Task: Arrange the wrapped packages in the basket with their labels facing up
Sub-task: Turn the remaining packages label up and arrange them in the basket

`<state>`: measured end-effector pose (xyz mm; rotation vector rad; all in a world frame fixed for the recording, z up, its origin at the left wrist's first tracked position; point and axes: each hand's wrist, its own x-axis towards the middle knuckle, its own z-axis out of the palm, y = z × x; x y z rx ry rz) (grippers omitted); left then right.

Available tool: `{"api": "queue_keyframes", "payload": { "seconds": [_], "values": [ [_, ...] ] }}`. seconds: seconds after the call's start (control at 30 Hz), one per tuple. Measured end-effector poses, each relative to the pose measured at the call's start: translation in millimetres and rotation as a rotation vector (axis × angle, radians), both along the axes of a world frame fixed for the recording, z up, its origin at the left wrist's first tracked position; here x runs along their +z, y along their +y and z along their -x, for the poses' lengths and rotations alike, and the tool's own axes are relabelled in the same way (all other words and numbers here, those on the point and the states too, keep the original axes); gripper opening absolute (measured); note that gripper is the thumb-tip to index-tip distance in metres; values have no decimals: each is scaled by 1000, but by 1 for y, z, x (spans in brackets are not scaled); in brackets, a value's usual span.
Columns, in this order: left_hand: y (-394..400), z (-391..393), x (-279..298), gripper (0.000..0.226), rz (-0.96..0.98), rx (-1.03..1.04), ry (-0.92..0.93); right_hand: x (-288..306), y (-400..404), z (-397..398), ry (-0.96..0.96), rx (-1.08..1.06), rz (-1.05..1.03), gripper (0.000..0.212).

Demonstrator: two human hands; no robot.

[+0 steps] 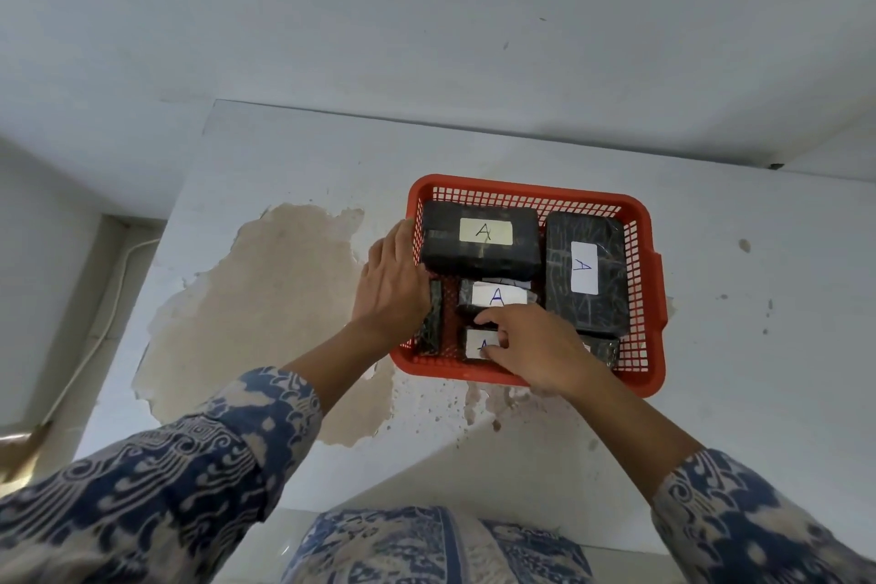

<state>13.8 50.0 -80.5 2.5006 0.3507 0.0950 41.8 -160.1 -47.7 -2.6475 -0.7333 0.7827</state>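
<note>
A red plastic basket [644, 223] sits on the white table and holds several black wrapped packages. A large package [441, 237] at the back left and another [559, 299] on the right both show white labels marked A. A small package [474, 294] in the middle shows its A label too. My right hand [535, 346] grips a small package [475, 343] at the front, label partly showing. My left hand [391, 285] rests on the basket's left rim, fingers against the wall. A narrow package [432, 322] stands on edge at the left; no label shows on it.
The white table [294, 157] has a big patch of peeled, beige surface [265, 299] left of the basket. A wall rises behind the table. A white cable [114, 289] runs down at the far left. Another dark package [604, 349] lies at the basket's front right.
</note>
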Motion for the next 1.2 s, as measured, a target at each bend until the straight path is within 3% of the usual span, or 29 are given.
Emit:
{"api": "queue_keyframes", "payload": {
  "seconds": [0.33, 0.53, 0.73, 0.9, 1.07, 1.2],
  "values": [
    [17, -35, 6, 59, 18, -19, 37, -15, 7, 2, -66, -7, 45, 38],
    [14, -38, -1, 59, 38, -55, -6, -9, 33, 16, -143, -89, -58, 35],
    [13, -37, -1, 58, 9, -26, 16, -14, 81, 28, -128, -143, 202, 56],
    [14, -35, 1, 60, 20, -27, 29, -19, 95, 27, -87, -211, 257, 56],
    [13, -37, 6, 62, 78, -39, 93, -6, 79, 31, -14, -333, 85, 50],
    [20, -38, 22, 61, 181, -2, 126, 16, 47, 32, 221, -459, -170, 31]
  ]
}}
